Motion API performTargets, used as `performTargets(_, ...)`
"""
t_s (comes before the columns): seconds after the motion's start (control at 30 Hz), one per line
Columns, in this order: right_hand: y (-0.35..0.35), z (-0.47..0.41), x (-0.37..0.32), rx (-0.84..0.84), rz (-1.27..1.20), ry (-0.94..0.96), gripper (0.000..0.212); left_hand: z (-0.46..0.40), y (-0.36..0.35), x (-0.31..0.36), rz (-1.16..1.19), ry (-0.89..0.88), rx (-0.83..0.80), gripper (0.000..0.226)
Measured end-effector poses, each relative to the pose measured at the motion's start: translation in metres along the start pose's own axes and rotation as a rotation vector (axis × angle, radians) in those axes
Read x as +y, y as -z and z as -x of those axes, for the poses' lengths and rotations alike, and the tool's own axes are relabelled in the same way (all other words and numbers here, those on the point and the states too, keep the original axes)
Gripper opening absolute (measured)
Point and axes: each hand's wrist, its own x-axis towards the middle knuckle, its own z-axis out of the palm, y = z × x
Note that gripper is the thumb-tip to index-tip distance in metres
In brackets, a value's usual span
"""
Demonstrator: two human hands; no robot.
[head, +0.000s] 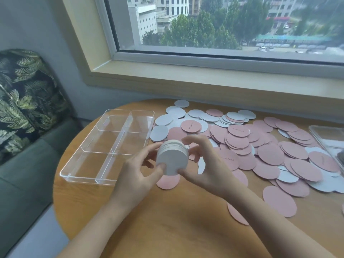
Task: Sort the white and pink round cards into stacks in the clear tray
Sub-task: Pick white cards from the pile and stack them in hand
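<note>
Item: stack of white round cards (pixel 172 158), held on edge above the bench (pixel 167 220), its flat white face turned toward the person.
Grip, left hand (pixel 136 175): fingers curled round the stack's left rim, thumb on its lower face.
Grip, right hand (pixel 206 164): fingers arched over the top rim, thumb pressing the lower right edge. Both hands close on the same stack.
Directly below the grip: one pink card (pixel 167 181) lying flat on the bench.
Left of the grip: clear tray (pixel 74 175), divided into compartments; none shows any card.
Right of and beyond the grip: loose pile of pink and white cards (pixel 260 146) spread over the bench, overlapping, some pink ones with small script.
Far right: edge of a second clear container (pixel 327 135), contents unclear.
Behind: window sill; leaf-print cushion (pixel 24 99) at far left.
</note>
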Motion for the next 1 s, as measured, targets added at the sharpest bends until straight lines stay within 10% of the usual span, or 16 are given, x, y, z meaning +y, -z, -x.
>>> performTargets(0.47,-0.088,-0.14,-0.018,-0.194,-0.253,-0.198,0.048,-0.06,0.114,-0.046,0.106,0.187,0.154,0.034)
performTargets(1.0,-0.161,-0.264,0.035,-0.302,-0.178,-0.411,0.044,-0.149,0.168,-0.143,-0.108,0.29,0.042,0.07)
